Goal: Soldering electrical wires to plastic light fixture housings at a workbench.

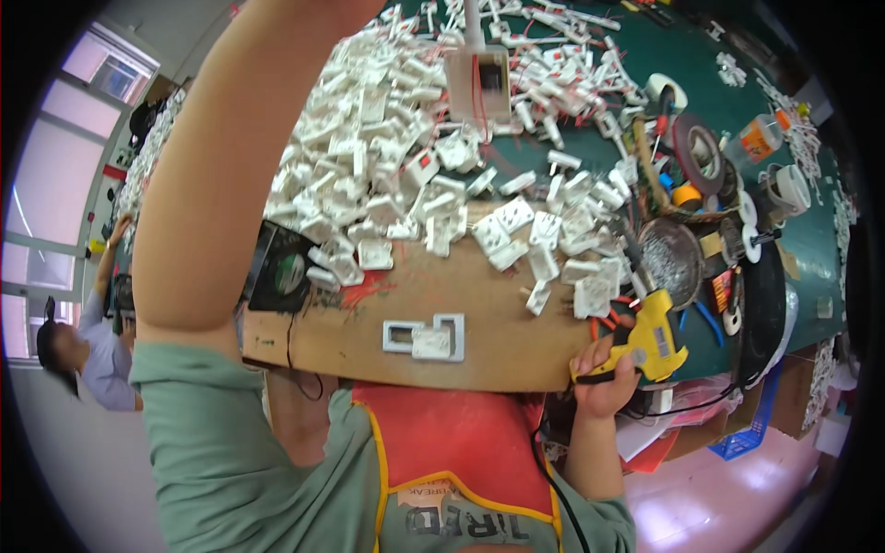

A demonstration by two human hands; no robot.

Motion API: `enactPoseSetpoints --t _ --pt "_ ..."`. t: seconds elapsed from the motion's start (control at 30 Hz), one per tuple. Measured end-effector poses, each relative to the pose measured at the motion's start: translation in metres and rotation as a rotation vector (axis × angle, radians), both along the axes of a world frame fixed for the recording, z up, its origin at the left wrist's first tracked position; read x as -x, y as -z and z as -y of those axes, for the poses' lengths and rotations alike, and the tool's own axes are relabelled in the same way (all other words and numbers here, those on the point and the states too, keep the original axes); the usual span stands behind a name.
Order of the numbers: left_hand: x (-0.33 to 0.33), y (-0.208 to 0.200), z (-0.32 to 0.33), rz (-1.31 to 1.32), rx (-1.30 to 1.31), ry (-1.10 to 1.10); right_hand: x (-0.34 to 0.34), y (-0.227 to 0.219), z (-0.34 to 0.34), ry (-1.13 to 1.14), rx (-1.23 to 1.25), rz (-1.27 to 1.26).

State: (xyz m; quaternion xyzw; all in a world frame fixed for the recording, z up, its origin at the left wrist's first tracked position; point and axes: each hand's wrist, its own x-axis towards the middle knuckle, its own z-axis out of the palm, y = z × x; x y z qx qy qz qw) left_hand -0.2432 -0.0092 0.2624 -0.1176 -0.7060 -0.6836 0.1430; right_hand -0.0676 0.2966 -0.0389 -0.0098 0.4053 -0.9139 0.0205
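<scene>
Apparently the grey frame (459, 337) sits near the wooden board's (516, 346) front edge to keep its white plastic piece (430, 345) steady and within reach. The right hand (604, 380) curls mostly closed around a yellow glue gun (658, 337) — the left hand lies out of view, its grip unknown.

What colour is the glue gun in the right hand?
The glue gun is mostly yellow; the head view shows it best.

Big dark letters (467, 523) sprawl across the green shirt (323, 493), below and left of the right hand (604, 380)! Beyond that hand, a bottle (740, 151) wears an orange label (760, 138).
</scene>
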Motion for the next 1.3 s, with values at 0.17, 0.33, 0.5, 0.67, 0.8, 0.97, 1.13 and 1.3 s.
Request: enactPoseSetpoints --t 0.17,0.33,0.5,0.67,0.8,0.97,1.13,1.3 --pt "-0.094 0.062 0.009 0.208 0.232 0.075 0.003 0.006 -0.010 0.039 0.011 -0.011" --pt "-0.168 0.113 0.025 0.548 0.067 0.061 0.002 0.000 -0.003 0.018 -0.104 -0.083" --pt "-0.188 0.142 0.043 0.594 -0.007 0.004 0.001 -0.001 0.000 0.052 -0.084 -0.073" --pt "-0.187 0.168 0.050 0.590 -0.020 -0.011 0.000 0.002 -0.006 0.005 -0.140 -0.118" --pt "-0.187 0.175 0.047 0.490 -0.031 -0.060 0.001 0.004 -0.005 0.024 -0.156 -0.125" --pt "-0.187 0.178 0.041 0.437 -0.021 -0.146 0.000 0.003 -0.004 0.030 -0.176 -0.134" --pt "-0.184 0.186 0.038 0.356 0.039 -0.207 0.002 0.000 0.002 0.076 -0.168 -0.104" --pt "-0.189 0.185 0.031 0.323 0.229 -0.201 0.003 0.001 -0.002 0.034 -0.225 -0.145"
